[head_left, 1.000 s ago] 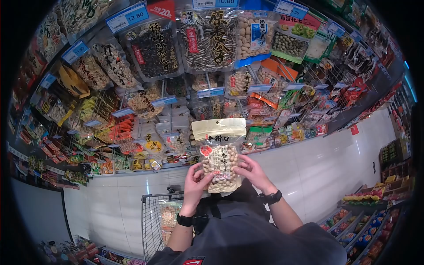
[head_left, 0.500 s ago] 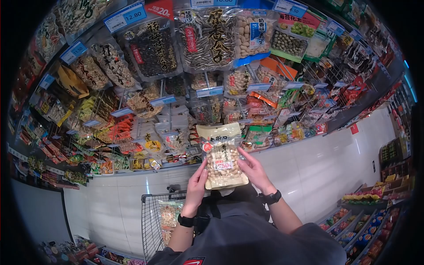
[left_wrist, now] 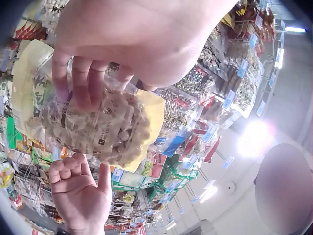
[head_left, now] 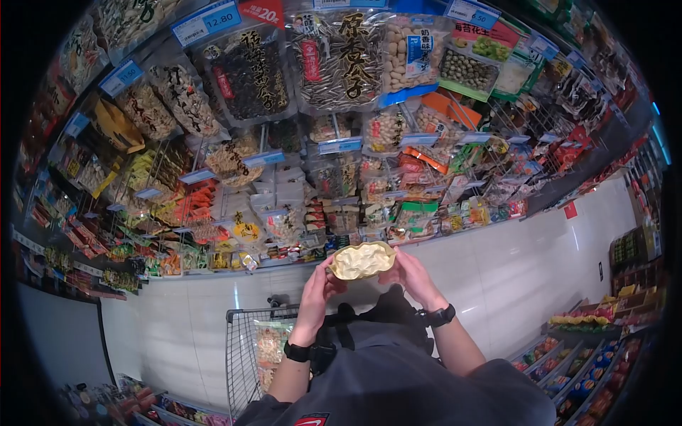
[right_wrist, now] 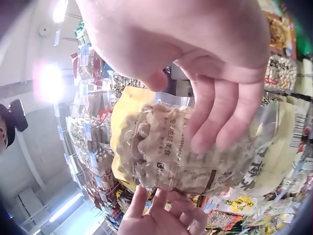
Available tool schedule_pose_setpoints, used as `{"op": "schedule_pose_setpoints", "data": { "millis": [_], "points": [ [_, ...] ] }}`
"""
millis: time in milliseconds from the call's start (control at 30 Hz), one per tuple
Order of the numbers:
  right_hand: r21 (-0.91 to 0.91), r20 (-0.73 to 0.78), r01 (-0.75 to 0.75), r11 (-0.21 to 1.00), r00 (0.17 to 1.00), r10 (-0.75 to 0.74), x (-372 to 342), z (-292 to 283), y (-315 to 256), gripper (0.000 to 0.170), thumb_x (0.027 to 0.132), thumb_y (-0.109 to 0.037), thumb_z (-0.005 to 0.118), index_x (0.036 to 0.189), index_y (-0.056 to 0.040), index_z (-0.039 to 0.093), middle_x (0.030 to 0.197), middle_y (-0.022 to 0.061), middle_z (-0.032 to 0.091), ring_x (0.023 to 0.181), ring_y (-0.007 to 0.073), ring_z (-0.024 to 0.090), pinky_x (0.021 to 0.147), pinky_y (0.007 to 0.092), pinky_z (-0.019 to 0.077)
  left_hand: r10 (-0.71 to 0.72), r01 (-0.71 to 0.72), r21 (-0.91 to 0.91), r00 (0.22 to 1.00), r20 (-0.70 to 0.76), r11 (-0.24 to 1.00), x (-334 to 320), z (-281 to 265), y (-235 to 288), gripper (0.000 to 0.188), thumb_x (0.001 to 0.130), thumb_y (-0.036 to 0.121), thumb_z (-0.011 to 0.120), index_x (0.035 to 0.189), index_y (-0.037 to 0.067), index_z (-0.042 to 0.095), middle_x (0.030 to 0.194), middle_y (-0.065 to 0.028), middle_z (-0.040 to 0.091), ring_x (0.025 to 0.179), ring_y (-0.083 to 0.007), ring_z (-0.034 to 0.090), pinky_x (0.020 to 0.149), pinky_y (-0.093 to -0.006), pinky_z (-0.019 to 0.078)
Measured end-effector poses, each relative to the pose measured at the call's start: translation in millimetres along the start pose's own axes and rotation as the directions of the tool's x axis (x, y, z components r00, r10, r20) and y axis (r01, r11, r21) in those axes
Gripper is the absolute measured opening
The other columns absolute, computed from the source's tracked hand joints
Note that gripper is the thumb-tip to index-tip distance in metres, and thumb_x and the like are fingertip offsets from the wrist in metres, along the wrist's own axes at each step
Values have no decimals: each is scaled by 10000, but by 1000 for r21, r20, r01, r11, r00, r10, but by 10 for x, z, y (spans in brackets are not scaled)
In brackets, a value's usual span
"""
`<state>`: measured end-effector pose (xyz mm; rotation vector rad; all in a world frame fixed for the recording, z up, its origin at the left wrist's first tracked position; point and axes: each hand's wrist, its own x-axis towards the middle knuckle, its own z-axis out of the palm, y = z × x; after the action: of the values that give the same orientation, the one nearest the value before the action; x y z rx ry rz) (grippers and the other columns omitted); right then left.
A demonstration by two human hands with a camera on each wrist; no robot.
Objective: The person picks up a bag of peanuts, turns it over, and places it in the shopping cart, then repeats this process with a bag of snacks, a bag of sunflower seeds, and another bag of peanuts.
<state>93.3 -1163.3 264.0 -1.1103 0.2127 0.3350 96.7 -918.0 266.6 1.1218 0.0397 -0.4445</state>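
A clear-and-cream bag of peanuts (head_left: 363, 261) is held in front of the body, tipped so its pale gold bottom faces up in the head view. My left hand (head_left: 313, 297) grips one side of it and my right hand (head_left: 418, 282) the other. In the left wrist view, the left fingers (left_wrist: 88, 88) lie bent across the printed back of the bag. The right wrist view has the right fingers (right_wrist: 227, 107) curled over that same back. The bag's front label is hidden in the head view.
Ahead rises a shelf wall of hanging snack bags (head_left: 334, 64) with blue price tags (head_left: 212, 27). At lower left stands a wire shopping cart (head_left: 238, 355) with nut packets (head_left: 272, 344) inside. Pale floor tiles (head_left: 497, 273) run below the shelf, and more snack racks (head_left: 590, 362) stand lower right.
The bag has tilted from showing its labelled front to showing its bottom, its top swinging away. Both hands stay on its sides, and the left thumb is off the front.
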Motion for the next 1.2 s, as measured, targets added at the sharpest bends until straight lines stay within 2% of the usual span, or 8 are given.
{"op": "schedule_pose_setpoints", "data": {
  "millis": [167,233,467,567,633,733,933,1200],
  "points": [
    [45,18,-4,999,1000,3,55,-84,11,334,1029,-313,446,1088,-5,559,888,99,668,800,204,683,733,309,554,-14,13,-36,999,-33,999,22,45,-13,591,1051,457,297,1454,29,361,1079,-57,634,901,-107,614,833,-265,488],
    [63,32,-10,998,999,8,65,-91,-11,315,1022,-279,461,1124,0,563,915,88,669,835,194,679,758,312,548,-35,35,-35,999,-5,999,19,63,7,598,1054,456,265,1466,30,338,1292,-90,581,1056,-166,617,929,-308,464],
    [-89,11,-5,996,1000,6,170,-289,-120,351,948,-167,560,1255,3,560,1072,18,615,947,110,608,880,276,471,-107,106,27,993,53,994,-7,183,60,641,1043,473,302,1526,58,222,1498,-99,382,1281,-185,482,1043,-310,387],
    [-152,67,9,988,998,1,214,-310,-180,376,913,-101,604,1271,1,554,1073,17,600,943,98,608,883,265,471,-24,26,47,999,-35,999,23,327,-9,670,1035,343,444,1548,73,110,1476,-123,388,1226,-167,504,1040,-315,376],
    [-187,112,15,982,994,7,249,-333,-211,408,892,-57,622,1290,-3,544,1065,19,597,949,98,612,879,260,476,63,-52,145,995,-74,988,81,397,-83,818,971,163,580,1554,98,9,1486,-149,354,1243,-174,484,1039,-308,375],
    [-175,166,-13,984,985,43,316,-438,-228,418,870,-1,632,1272,3,517,1063,39,592,955,122,630,865,248,488,81,-70,116,992,-94,991,120,495,-131,934,903,52,654,1553,118,-13,1442,-168,390,1231,-181,494,1019,-302,400],
    [-209,252,30,978,968,24,489,-784,-568,350,883,-28,638,1182,-11,455,1049,83,608,933,160,652,821,276,518,110,-104,36,957,-267,994,252,910,-249,978,847,-9,693,1549,116,24,1334,-165,473,1179,-201,537,996,-322,438],
    [-61,129,-159,985,978,165,812,-1501,-698,292,960,-160,564,1225,-57,498,1070,84,629,913,180,631,780,310,525,55,-52,17,935,-350,999,313,1525,-575,900,801,-36,724,1520,91,197,1387,-167,458,1209,-203,525,1015,-321,426]
  ]
}}
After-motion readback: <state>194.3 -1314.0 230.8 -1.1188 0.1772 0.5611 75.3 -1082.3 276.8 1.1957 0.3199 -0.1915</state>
